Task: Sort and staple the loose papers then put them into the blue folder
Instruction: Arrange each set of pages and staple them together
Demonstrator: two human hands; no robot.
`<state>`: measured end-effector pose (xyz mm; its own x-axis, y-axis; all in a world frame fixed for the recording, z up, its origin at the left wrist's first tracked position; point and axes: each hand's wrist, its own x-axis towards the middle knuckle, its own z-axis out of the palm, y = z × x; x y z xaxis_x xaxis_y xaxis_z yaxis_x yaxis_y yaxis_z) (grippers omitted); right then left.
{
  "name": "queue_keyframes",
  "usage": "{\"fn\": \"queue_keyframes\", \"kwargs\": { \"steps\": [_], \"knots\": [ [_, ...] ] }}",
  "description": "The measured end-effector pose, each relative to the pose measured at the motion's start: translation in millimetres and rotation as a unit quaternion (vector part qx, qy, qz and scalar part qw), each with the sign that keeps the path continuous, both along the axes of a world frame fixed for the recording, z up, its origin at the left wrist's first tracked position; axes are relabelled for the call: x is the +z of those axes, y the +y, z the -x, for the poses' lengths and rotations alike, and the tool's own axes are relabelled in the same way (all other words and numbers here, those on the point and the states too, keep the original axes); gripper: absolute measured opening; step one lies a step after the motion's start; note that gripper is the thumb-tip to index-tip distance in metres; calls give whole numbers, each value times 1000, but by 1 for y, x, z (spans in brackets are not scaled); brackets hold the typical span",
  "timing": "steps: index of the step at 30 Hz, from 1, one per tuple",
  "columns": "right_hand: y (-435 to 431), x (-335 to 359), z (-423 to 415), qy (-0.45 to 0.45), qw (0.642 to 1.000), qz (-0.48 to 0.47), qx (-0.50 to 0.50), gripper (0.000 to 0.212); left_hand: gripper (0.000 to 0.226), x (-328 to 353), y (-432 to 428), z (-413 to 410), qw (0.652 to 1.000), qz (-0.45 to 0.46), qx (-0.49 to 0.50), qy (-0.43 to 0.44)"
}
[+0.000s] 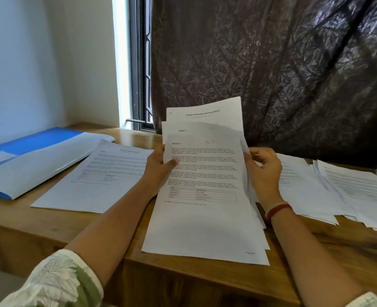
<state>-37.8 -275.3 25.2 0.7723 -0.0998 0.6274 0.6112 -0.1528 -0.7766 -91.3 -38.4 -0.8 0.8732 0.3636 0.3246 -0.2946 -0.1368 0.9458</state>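
Observation:
I hold a fanned stack of printed sheets [205, 218] upright over the middle of the wooden table [183, 278]. My left hand [158, 167] grips the stack's left edge, thumb on the front page headed "Section 4". My right hand [264, 169] holds the right edge, fingers curled behind the pages. The blue folder [28, 156] lies at the far left. A single printed sheet [94, 176] lies flat between the folder and my left arm. No stapler is in view.
More loose papers [338, 189] are spread in overlapping piles on the table at the right. A dark curtain [271, 63] hangs behind the table, with a window frame [138, 63] and a white wall to its left.

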Motion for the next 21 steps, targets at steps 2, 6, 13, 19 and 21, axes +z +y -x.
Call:
{"fn": "queue_keyframes", "kwargs": {
  "steps": [2, 6, 13, 19, 21],
  "knots": [
    [-2, -2, 0, -22, 999, 2, -32, 12, 35, -2, 1, -1, 1000, 8, -8, 0],
    [-7, -4, -5, -55, 994, 22, -90, 11, 32, -2, 1, -2, 1000, -3, -6, 13],
    [-10, -11, -11, -26, 990, 67, -119, 11, 28, 0, -1, -2, 999, 14, -9, 34],
    [-7, -4, -8, -39, 992, 72, -95, 6, 26, -2, 0, -3, 998, 38, -14, 49],
    [-9, 3, -6, -20, 998, 52, -35, 6, 27, -2, 1, -3, 997, 57, -18, 48]
  ]
}}
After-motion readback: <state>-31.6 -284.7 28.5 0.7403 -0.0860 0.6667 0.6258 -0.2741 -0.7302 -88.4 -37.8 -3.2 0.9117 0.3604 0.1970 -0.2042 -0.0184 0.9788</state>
